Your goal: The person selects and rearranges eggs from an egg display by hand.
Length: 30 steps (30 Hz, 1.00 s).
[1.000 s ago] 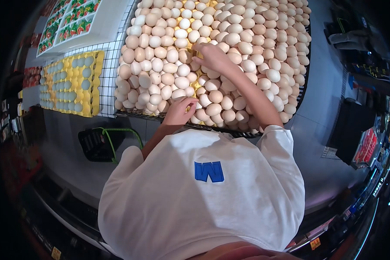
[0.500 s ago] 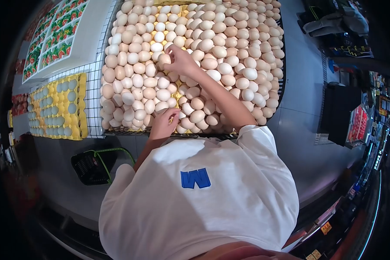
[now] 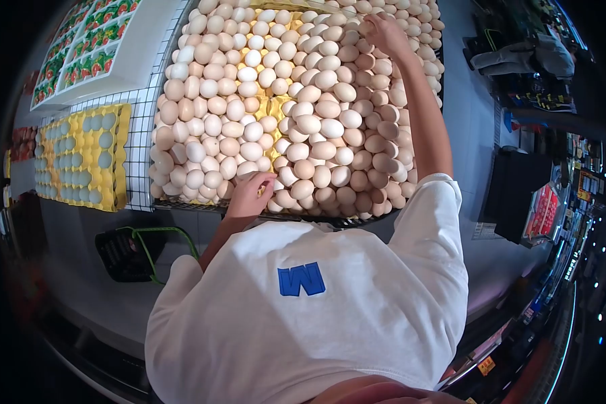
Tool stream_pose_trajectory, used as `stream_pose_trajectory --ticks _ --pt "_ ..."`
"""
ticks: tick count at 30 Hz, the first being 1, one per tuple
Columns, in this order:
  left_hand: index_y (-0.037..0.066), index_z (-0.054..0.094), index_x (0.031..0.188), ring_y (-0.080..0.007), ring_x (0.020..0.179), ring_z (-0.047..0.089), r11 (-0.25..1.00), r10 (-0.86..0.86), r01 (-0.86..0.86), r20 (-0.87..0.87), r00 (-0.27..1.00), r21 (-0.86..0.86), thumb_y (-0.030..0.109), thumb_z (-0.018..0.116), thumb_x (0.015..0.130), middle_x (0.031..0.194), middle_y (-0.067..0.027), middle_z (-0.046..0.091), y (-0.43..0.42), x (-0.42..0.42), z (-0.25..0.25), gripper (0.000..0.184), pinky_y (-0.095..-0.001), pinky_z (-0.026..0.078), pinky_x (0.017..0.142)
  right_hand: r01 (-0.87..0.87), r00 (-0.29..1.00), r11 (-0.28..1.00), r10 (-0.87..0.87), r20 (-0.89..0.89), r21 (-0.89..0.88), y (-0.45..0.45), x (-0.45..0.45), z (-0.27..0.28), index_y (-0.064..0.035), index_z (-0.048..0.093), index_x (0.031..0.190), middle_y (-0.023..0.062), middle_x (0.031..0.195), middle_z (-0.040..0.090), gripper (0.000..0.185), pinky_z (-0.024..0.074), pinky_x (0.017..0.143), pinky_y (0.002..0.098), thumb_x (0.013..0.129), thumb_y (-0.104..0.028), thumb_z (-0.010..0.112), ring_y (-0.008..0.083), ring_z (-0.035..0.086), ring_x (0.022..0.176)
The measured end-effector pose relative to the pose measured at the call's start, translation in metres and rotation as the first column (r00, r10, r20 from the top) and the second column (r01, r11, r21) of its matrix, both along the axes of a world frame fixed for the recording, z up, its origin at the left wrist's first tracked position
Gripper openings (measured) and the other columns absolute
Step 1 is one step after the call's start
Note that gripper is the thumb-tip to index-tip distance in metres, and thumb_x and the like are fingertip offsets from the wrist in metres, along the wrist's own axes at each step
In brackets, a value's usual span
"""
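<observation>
A wide bed of pale brown and cream eggs [image 3: 326, 110] lies in front of me, piled on yellow egg trays [image 3: 271, 108]. At the far right part of the pile, my right hand [image 3: 386, 35] is closed around an egg [image 3: 365, 29], mostly covered by its fingers. My left hand [image 3: 251, 193] rests at the near edge, its fingers curled by the front eggs. Yellow shows between its thumb and fingers, but what it grips, if anything, is hidden. A strip of bare tray runs through the middle of the eggs.
To the left, a yellow tray of bluish eggs [image 3: 81, 158] sits beside a white wire grid [image 3: 140, 138]. Behind it stands a white box [image 3: 118, 57] of green-and-red packs. A black basket with a green handle [image 3: 124, 254] is on the floor. Another person [image 3: 528, 57] is at upper right.
My right hand has moved from the middle of the pile to the far right with the egg. More yellow tray shows where it was. My left hand stays at the near edge.
</observation>
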State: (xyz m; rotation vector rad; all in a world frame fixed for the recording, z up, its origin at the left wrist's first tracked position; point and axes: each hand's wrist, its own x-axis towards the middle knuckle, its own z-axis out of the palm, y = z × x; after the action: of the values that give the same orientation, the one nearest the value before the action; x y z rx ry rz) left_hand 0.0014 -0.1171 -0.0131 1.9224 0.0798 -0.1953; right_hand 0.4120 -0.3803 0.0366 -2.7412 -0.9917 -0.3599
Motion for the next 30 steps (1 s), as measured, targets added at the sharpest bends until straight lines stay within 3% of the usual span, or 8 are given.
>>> stream_pose_trajectory --ticks 4,10,17,19,20,22,27,30 --pt "0.0 0.062 0.107 -0.0257 0.081 0.065 1.0 0.004 -0.004 -0.012 1.0 -0.001 0.008 0.06 0.088 0.089 -0.0131 0.066 0.001 0.001 0.002 0.02 -0.0334 0.051 0.072 -0.003 1.0 0.979 -0.002 -0.026 -0.201 0.0 0.018 -0.009 -0.0106 0.065 0.114 0.0144 0.102 0.062 0.041 0.0511 0.082 0.0436 0.073 -0.014 0.065 0.0325 0.061 0.096" --pt "-0.001 0.061 0.108 -0.0241 0.082 0.064 1.0 -0.009 0.009 -0.004 1.0 -0.023 0.007 0.059 0.089 0.092 -0.0128 0.065 0.001 0.001 -0.002 0.021 -0.0325 0.051 0.073 0.072 0.997 0.954 -0.07 0.017 -0.289 0.003 0.02 -0.019 -0.0147 0.065 0.118 0.0137 0.104 0.063 0.042 0.0508 0.084 0.0455 0.076 -0.02 0.064 0.032 0.061 0.098" --pt "-0.001 0.061 0.108 -0.0241 0.082 0.063 0.999 -0.019 0.019 -0.002 1.0 -0.045 0.007 0.059 0.089 0.092 -0.0127 0.064 0.001 0.0 -0.006 0.021 -0.0323 0.051 0.073 0.093 0.996 0.96 -0.088 0.031 -0.265 0.001 0.021 -0.022 -0.0151 0.064 0.119 0.0129 0.103 0.064 0.042 0.0503 0.084 0.0452 0.077 -0.025 0.061 0.0311 0.061 0.098" --pt "-0.001 0.061 0.108 -0.0242 0.082 0.064 0.999 -0.014 0.014 -0.007 1.0 -0.038 0.007 0.059 0.089 0.092 -0.0127 0.064 0.001 0.001 -0.004 0.021 -0.0323 0.051 0.073 0.111 0.991 0.994 -0.112 -0.075 -0.019 -0.002 0.014 -0.01 -0.0133 0.064 0.117 0.0132 0.103 0.064 0.042 0.0512 0.082 0.0424 0.077 -0.025 0.064 0.0296 0.062 0.095" --pt "-0.001 0.061 0.108 -0.0243 0.082 0.064 0.999 -0.009 0.009 -0.012 1.0 -0.033 0.007 0.059 0.089 0.092 -0.0127 0.064 0.001 0.001 -0.004 0.021 -0.0324 0.051 0.073 0.11 0.991 0.994 -0.111 -0.075 -0.019 -0.006 0.007 -0.003 -0.0133 0.064 0.117 0.0132 0.103 0.064 0.042 0.0512 0.082 0.0424 0.077 -0.025 0.064 0.0296 0.062 0.095" --pt "-0.001 0.061 0.108 -0.0244 0.083 0.064 0.999 0.0 -0.001 -0.019 1.0 -0.04 0.007 0.059 0.089 0.093 -0.0128 0.065 0.001 0.0 -0.004 0.02 -0.0325 0.051 0.073 0.147 0.974 0.954 -0.094 -0.205 0.262 -0.017 -0.009 0.01 -0.0096 0.063 0.115 0.013 0.104 0.065 0.042 0.052 0.079 0.0389 0.076 -0.024 0.069 0.0267 0.063 0.091" --pt "-0.001 0.061 0.108 -0.0243 0.083 0.065 0.999 -0.022 0.02 -0.046 0.999 -0.042 0.006 0.059 0.089 0.094 -0.0133 0.065 0.0 0.002 -0.003 0.021 -0.0326 0.051 0.073 0.174 0.95 0.955 -0.098 -0.296 0.242 -0.045 -0.041 0.009 -0.0032 0.061 0.114 0.0137 0.101 0.066 0.044 0.0522 0.077 0.0361 0.075 -0.019 0.074 0.0245 0.063 0.086" --pt "-0.001 0.061 0.108 -0.0233 0.083 0.065 0.998 -0.033 0.031 -0.041 0.999 -0.045 0.007 0.059 0.089 0.094 -0.0132 0.066 0.001 0.002 -0.002 0.021 -0.0323 0.051 0.073 0.303 0.889 0.928 -0.193 -0.414 0.218 -0.049 -0.054 0.0 -0.0027 0.061 0.113 0.0143 0.103 0.066 0.041 0.0517 0.077 0.0364 0.076 -0.014 0.074 0.0251 0.063 0.089"
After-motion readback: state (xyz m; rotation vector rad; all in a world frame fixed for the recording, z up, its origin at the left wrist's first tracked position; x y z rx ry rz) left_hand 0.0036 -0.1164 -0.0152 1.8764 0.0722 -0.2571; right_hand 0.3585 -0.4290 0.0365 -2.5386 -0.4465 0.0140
